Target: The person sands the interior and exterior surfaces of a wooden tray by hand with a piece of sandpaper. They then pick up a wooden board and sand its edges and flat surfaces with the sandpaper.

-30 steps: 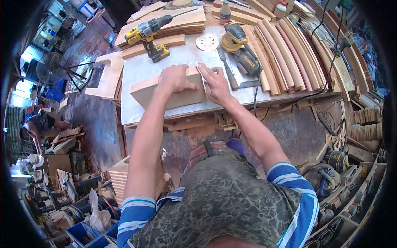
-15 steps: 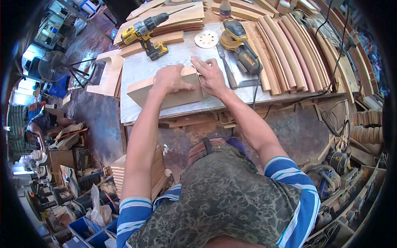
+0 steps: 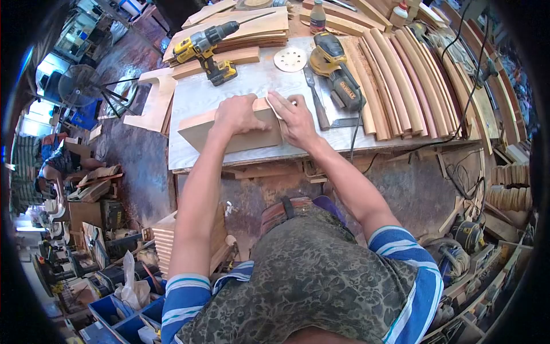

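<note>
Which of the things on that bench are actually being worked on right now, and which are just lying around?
In hand:
wooden block, pressed under the left hand
sandpaper sheet, held at the block's end by the right hand

Lying about:
cordless drill
sander
sanding disc
chisel
curved wooden slats
bottle

On the table (image 3: 195, 103), the left hand (image 3: 238, 113) presses down on a wooden board (image 3: 229, 135) standing on edge while the right hand (image 3: 295, 117) holds sandpaper (image 3: 277, 108) at its end, near a yellow drill (image 3: 206, 49) and sander (image 3: 335, 69).
</note>
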Action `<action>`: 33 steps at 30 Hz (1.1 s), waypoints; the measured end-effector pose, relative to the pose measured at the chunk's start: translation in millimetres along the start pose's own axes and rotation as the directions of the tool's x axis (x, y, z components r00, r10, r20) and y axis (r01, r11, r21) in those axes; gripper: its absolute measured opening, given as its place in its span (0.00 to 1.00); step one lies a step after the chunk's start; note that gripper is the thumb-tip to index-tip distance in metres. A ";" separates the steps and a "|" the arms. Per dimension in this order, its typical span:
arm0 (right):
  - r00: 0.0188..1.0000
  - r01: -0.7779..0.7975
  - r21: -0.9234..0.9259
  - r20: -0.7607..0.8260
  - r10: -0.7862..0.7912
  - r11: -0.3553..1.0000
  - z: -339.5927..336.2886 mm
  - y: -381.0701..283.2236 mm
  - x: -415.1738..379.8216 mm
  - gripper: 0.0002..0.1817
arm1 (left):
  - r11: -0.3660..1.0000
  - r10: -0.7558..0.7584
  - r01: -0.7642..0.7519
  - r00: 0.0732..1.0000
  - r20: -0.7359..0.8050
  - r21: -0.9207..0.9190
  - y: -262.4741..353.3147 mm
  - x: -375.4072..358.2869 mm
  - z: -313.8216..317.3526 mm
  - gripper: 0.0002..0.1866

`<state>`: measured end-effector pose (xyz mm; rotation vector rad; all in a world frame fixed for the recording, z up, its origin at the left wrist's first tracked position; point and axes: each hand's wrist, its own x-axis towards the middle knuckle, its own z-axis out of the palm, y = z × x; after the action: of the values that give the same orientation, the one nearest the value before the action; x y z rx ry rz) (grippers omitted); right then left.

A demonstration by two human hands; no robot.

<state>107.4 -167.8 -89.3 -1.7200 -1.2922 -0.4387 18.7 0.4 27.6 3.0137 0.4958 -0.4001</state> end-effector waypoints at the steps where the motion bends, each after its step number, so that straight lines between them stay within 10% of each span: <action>1: 1.000 0.015 -0.029 -0.003 -0.015 0.999 0.9 2.2 3.4 0.36 | 1.000 0.006 -0.006 1.000 0.000 0.000 0.9 -1.3 1.4 0.46; 33: 0.990 0.126 -0.038 0.065 -0.124 0.991 -11.8 10.9 19.5 0.34 | 0.999 0.006 -0.006 1.000 -0.014 -0.034 2.7 -5.1 1.3 0.44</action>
<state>127.4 -166.7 -73.9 -1.7057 -1.4509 -0.4909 14.6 -3.9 27.8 2.9866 0.4892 -0.3663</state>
